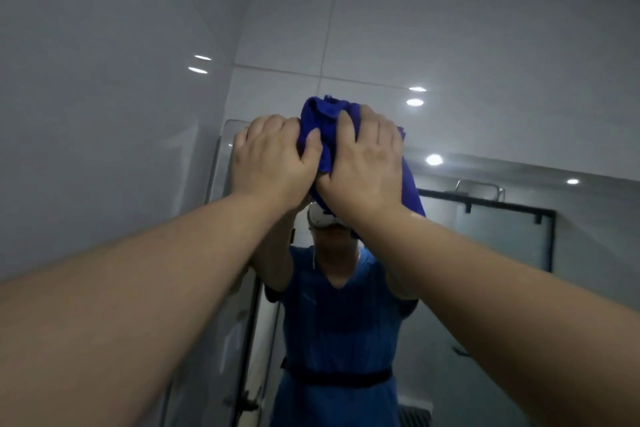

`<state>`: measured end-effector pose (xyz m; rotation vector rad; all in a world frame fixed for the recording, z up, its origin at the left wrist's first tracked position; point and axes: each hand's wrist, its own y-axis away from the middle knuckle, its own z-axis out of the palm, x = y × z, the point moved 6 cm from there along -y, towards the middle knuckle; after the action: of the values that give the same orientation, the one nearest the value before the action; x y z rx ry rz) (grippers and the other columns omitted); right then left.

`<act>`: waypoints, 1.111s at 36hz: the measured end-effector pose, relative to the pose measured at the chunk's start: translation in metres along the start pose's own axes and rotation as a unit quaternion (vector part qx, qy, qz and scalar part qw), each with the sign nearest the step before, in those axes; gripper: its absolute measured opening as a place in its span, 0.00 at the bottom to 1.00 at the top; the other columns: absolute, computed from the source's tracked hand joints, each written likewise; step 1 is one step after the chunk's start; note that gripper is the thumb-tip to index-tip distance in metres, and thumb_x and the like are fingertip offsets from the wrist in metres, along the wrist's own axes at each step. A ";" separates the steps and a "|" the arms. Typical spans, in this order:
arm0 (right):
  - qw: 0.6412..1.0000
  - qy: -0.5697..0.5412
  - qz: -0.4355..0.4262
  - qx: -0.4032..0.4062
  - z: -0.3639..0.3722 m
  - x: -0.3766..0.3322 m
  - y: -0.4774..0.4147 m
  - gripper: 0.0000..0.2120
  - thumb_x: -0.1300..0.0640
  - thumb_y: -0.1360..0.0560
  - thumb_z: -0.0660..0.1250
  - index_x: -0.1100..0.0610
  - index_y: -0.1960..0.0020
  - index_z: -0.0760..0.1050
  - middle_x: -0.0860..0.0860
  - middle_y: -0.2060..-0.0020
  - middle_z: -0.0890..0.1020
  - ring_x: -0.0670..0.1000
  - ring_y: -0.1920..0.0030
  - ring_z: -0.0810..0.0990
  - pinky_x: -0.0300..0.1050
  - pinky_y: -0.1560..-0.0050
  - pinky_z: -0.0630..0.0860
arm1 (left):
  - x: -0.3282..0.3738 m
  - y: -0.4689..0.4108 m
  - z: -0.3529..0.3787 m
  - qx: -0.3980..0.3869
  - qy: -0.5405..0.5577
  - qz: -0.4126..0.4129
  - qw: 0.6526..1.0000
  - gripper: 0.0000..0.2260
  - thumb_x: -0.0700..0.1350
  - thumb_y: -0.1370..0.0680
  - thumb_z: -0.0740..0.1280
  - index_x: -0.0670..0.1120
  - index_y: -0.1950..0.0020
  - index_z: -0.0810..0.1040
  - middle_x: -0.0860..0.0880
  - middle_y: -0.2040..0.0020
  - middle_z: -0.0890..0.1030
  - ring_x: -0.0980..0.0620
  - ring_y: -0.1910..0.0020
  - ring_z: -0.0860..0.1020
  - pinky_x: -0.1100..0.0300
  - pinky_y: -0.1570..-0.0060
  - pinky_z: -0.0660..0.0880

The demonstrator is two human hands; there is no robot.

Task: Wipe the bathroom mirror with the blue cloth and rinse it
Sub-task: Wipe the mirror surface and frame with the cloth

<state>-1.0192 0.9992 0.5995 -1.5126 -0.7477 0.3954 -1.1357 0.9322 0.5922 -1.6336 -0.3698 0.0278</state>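
Observation:
A bunched blue cloth [323, 125] is pressed against the top edge of the bathroom mirror [485, 253], near its upper left corner. My left hand [273, 159] grips the cloth's left side, thumb dug into the fabric. My right hand [367, 163] lies over its right side, fingers spread on it, and a tail of cloth hangs down behind the wrist. Both arms reach up and forward. The mirror reflects a person in a blue top with raised arms; my hands hide the cloth's middle.
White glossy wall tiles [450, 28] rise above the mirror, and a tiled side wall [86, 97] stands close on the left. In the reflection a black-framed glass shower screen [502, 239] shows at right. Ceiling lights glint on the tiles.

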 end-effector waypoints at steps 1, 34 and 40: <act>1.000 -0.024 -0.013 0.001 -0.002 0.003 0.004 0.30 0.42 0.22 0.63 0.55 0.25 0.68 0.59 0.26 0.71 0.61 0.27 0.70 0.61 0.21 0.63 | 0.001 0.001 0.001 -0.002 -0.009 0.002 1.000 0.19 0.58 0.17 0.53 0.48 0.48 0.78 0.47 0.49 0.80 0.45 0.43 0.77 0.46 0.39 0.71; 0.636 -0.657 -0.341 -0.218 0.090 0.115 0.384 0.24 0.46 0.12 0.53 0.51 0.18 0.67 0.49 0.19 0.70 0.49 0.18 0.65 0.47 0.17 0.58 | 0.026 0.104 -0.050 -0.207 -0.035 -0.087 0.974 0.13 0.44 0.24 0.65 0.53 0.41 0.80 0.48 0.38 0.75 0.44 0.39 0.77 0.47 0.36 0.76; 0.782 -0.304 -0.529 -0.124 0.024 0.101 0.277 0.19 0.46 0.13 0.59 0.48 0.24 0.72 0.48 0.21 0.72 0.49 0.17 0.63 0.53 0.16 0.56 | 0.026 0.094 -0.057 -0.168 0.029 -0.126 0.977 0.06 0.46 0.21 0.66 0.55 0.48 0.80 0.51 0.43 0.76 0.48 0.48 0.79 0.53 0.47 0.77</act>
<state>-0.9031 1.0987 0.3467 -0.9391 -2.0786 -0.1147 -1.0772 0.8790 0.5120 -1.9027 -0.5577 -0.2876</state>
